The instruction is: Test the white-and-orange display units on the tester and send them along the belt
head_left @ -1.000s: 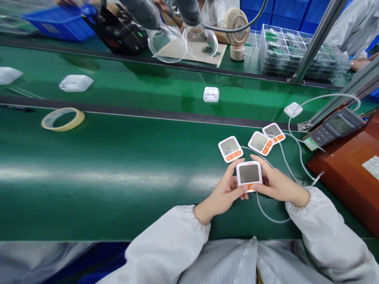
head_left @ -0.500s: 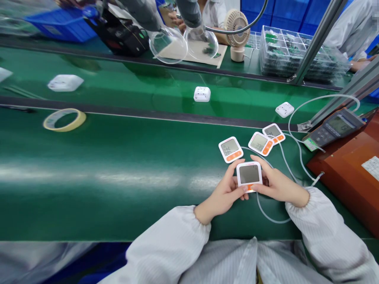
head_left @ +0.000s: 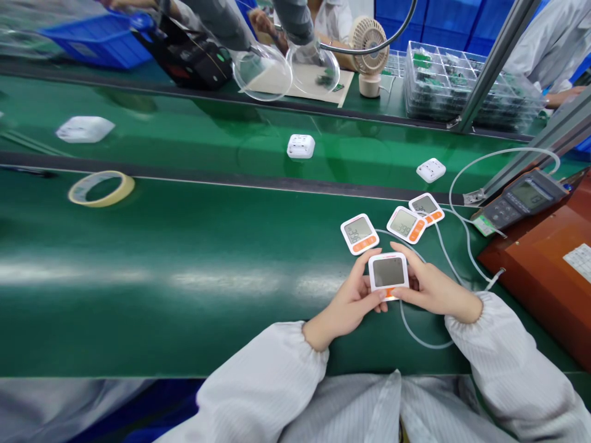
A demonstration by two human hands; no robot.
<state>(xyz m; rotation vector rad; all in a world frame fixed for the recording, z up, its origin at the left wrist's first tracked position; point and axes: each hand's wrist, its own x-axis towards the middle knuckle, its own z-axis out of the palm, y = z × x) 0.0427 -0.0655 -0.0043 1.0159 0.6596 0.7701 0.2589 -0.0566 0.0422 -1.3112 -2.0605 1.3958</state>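
Note:
A white blood pressure monitor point(head_left: 388, 272) with a grey screen and orange buttons is held up between both my hands. My left hand point(head_left: 353, 295) grips its left side, thumb at the lower edge near the buttons. On its right side my right hand point(head_left: 429, 283) is closed, thumb over the orange strip. Just beyond lies a similar monitor point(head_left: 359, 234) with digits on its display. To the right, another monitor point(head_left: 404, 224) overlaps a further one point(head_left: 427, 208). Thin tubing point(head_left: 441, 246) runs among them; where it joins the held monitor is hidden.
A handheld meter point(head_left: 529, 195) leans by an orange-brown box point(head_left: 549, 271) at right. White housings point(head_left: 300, 146) lie on the green conveyor point(head_left: 221, 141) beyond a dark rail. A tape roll point(head_left: 101, 188) sits at left. A fan point(head_left: 369, 55), clear trays point(head_left: 443, 86) and co-workers are across.
The white housings on the conveyor have shifted left. Across the line, a co-worker's hands have moved. Both my hands and the monitor in them stay in place.

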